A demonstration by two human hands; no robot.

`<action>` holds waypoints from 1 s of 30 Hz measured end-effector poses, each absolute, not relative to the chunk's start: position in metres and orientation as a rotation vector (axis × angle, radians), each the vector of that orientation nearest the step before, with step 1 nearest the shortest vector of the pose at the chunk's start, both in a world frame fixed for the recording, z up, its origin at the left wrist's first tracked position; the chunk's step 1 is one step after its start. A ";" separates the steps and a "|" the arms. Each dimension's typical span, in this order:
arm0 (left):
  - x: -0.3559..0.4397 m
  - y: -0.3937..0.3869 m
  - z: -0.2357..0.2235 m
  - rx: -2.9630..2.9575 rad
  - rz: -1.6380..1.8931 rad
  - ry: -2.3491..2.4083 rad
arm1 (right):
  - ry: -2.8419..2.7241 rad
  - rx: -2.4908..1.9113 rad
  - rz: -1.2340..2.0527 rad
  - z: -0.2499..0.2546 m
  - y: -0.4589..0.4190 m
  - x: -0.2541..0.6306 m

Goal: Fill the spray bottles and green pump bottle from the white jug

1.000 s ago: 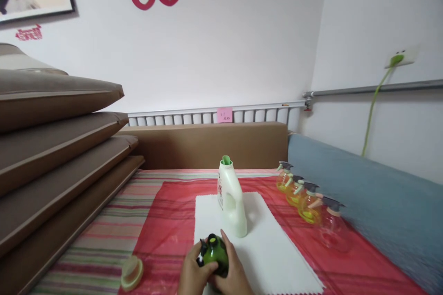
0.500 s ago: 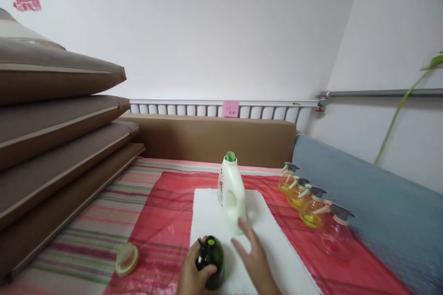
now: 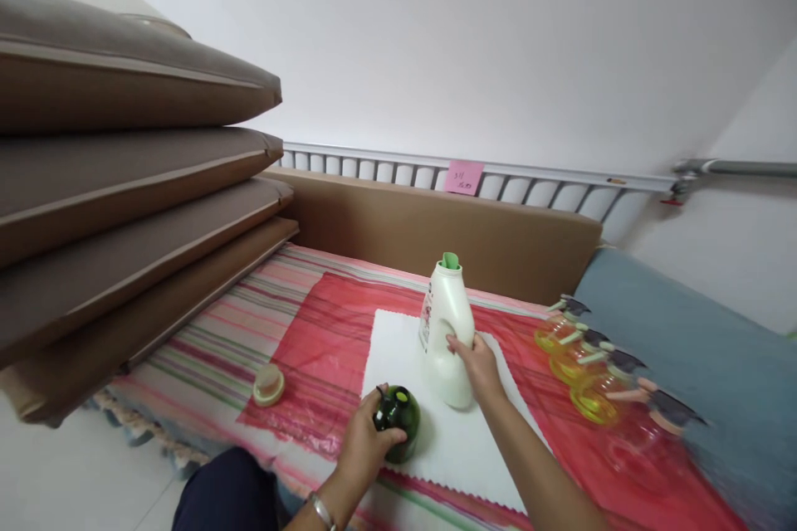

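Observation:
My left hand (image 3: pixel 364 440) is wrapped round a small dark green, glossy round bottle (image 3: pixel 404 423) with an open mouth. It stands or is held at the near edge of a white cloth (image 3: pixel 386 348); I cannot tell which. My right hand (image 3: pixel 482 365) has its fingers hooked round the handle of a pale green detergent jug (image 3: pixel 454 307). The jug stands upright on the cloth, uncapped, with a green pouring spout showing in its neck. A pale cap (image 3: pixel 269 384) lies off to the left.
On the right stand several clear spray bottles (image 3: pixel 591 398), most with yellow liquid inside. Red plastic sheeting (image 3: pixel 336 323) covers part of a striped bedspread (image 3: pixel 217 348). Stacked brown cushions (image 3: pixel 137 158) rise on the left, and a blue padded edge (image 3: pixel 703 323) borders the right.
My right hand has left the green bottle and moved forward and right onto the jug's handle. My left hand still holds the bottle. The view has tilted down and turned.

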State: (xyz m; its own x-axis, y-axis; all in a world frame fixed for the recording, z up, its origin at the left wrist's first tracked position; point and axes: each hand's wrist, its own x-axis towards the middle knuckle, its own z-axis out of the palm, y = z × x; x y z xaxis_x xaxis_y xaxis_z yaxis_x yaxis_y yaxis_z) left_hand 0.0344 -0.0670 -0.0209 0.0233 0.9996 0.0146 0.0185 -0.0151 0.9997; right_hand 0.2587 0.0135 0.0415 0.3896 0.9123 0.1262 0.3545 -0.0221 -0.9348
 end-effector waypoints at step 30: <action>0.037 -0.068 -0.030 1.468 1.182 1.257 | -1.929 -2.065 0.934 0.176 -0.164 0.307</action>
